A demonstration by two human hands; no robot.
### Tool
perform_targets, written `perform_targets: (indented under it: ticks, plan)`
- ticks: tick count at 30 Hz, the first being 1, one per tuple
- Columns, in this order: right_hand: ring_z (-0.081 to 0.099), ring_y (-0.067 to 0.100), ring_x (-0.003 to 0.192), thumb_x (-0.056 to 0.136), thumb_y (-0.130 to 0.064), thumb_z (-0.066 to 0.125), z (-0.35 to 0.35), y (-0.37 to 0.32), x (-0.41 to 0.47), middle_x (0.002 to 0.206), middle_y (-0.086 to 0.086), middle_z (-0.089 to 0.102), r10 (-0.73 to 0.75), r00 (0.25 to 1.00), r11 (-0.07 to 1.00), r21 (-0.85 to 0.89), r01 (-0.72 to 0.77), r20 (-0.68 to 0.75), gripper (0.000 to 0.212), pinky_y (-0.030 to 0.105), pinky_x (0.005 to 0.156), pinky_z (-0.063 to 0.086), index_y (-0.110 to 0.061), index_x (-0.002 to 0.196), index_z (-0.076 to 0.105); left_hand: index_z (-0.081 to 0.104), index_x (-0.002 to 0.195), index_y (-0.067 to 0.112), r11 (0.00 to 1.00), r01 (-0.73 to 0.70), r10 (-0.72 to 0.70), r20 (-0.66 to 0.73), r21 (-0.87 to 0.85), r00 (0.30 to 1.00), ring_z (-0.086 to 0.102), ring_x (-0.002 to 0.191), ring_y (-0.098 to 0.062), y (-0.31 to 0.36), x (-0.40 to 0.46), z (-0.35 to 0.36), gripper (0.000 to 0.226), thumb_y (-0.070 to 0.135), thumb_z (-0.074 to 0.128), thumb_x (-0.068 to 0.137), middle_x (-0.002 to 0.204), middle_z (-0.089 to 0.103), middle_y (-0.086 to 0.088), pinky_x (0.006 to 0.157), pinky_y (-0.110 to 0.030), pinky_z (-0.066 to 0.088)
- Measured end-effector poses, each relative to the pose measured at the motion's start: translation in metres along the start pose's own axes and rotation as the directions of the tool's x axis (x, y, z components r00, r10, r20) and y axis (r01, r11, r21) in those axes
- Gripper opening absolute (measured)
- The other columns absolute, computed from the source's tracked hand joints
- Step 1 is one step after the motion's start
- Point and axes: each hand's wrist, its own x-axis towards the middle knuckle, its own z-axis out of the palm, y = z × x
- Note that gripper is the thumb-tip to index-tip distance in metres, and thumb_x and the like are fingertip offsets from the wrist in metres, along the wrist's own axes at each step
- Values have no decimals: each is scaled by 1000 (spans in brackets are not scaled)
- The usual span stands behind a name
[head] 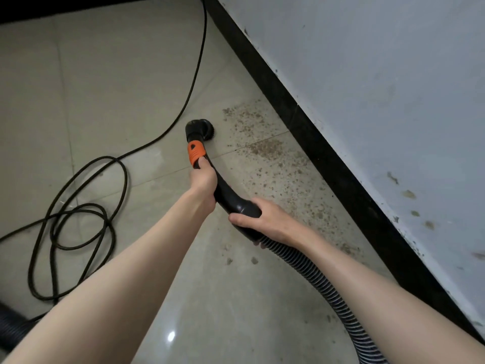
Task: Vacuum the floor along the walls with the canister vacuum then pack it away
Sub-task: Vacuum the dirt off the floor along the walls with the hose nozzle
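The vacuuming step is in hand, and judging by the dirt left it is far from done. The left hand (203,179) is wrapped round the curved black wand (223,190) just below its orange collar (195,153), fingers clamped on it, while the right hand (258,222) grips the near end of the wand where the ribbed hose (322,285) joins, fingers curled round the cuff. The hose runs off to the near right and out of view. At the far end of the wand the round black brush nozzle (203,127) sits down on the tiled floor (105,88), just left of a wide scatter of brown crumbs (265,148) that runs along the black skirting board (309,122) at the foot of the pale wall (367,74). The nozzle is beside the debris, not yet over the thick of it. The next move seems to call for sweeping the nozzle rightward into the crumbs and tight against the skirting, then drawing it nearer along the wall, since the specks trail toward the near right. A black power cable (86,206) lies looped on the floor at left, well apart from the nozzle; it should be kept clear of the brush. A dark ribbed shape at the near left edge may be more hose or the canister, though I cannot tell which.
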Motion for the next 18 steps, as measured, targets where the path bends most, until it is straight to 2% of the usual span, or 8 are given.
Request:
perform_targets:
  ticks: [2,5,12,14,18]
  plan:
    - [62,8,49,72,-56,74,-1,2,-6,82,1,65,6,1000,1000,28,-6,0,40,25,46,50,-29,93,55,36,137,6,1000,15,-14,23,-27,1000,54,117,-31,2,-3,-2,57,49,31,99,130,53,-16,98,-43,46]
    - [58,4,45,64,-61,71,-2,-1,-6,71,-3,64,-19,997,1000,-18,17,-80,39,24,45,49,-31,87,58,36,137,5,995,25,-16,97,-95,995,54,118,-31,7,-8,-3,57,48,34,99,131,53,-16,90,-39,48]
    - [61,15,50,63,-67,67,-19,-7,11,68,-1,66,-9,986,998,-58,0,-169,47,30,50,53,-27,87,61,37,137,1,988,51,-15,237,-148,972,54,116,-28,17,-7,13,55,42,35,101,132,52,-16,81,-36,45]
    - [60,14,48,64,-66,69,-24,-9,19,65,-2,64,-7,982,999,-33,1,-187,49,30,48,52,-23,86,62,36,138,2,990,40,-5,255,-134,967,53,119,-28,24,-3,21,55,42,33,102,134,51,-16,81,-35,45]
    - [55,13,40,68,-59,72,-30,-6,37,48,-8,58,26,976,1000,15,-23,-214,43,22,42,45,-18,75,61,37,139,4,997,15,4,253,-76,967,50,124,-27,32,15,37,56,44,31,101,136,50,-15,90,-35,44]
